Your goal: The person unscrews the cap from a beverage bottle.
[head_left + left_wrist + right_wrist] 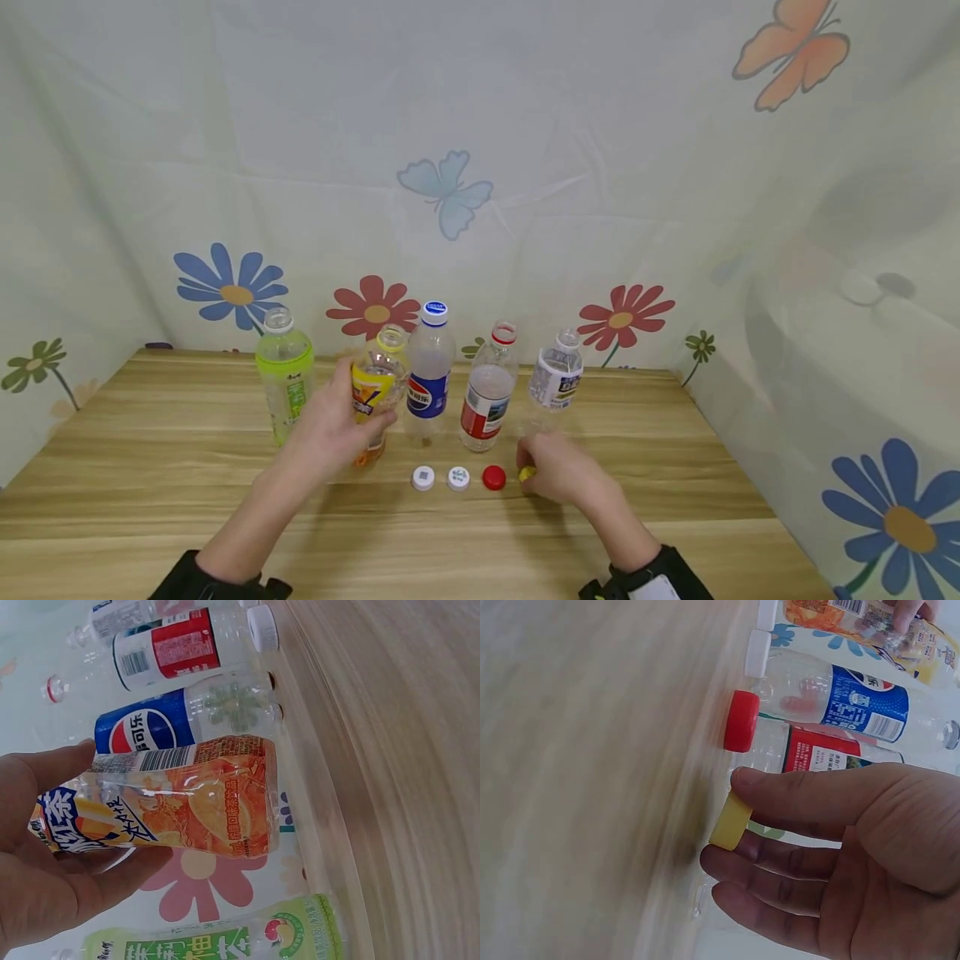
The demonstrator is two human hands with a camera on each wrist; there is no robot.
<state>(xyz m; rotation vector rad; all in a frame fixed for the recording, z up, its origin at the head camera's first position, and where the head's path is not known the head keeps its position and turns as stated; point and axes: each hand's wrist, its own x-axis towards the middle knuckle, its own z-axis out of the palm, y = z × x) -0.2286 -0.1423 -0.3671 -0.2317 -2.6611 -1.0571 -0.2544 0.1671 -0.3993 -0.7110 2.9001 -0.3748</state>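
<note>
My left hand [330,429] grips an uncapped plastic tea bottle [372,383] by its yellow-and-orange label; the bottle has a yellow ring at its neck. In the left wrist view, the thumb and fingers curl round the upper label of this tea bottle [217,795], whose lower part is bare of the hand. Low at the tabletop, my right hand [561,468] pinches a yellow bottle cap [731,822] between thumb and fingers. Just left of that hand lies a red cap [493,477], then two white caps [458,477] in the same row.
Behind the caps stand a blue-labelled cola bottle [428,383] with its cap on, an open red-labelled bottle [483,408] and an open clear bottle [556,377]. An open green-labelled bottle [285,379] is at the left. A flowered curtain [525,208] hangs behind the wooden table [420,550].
</note>
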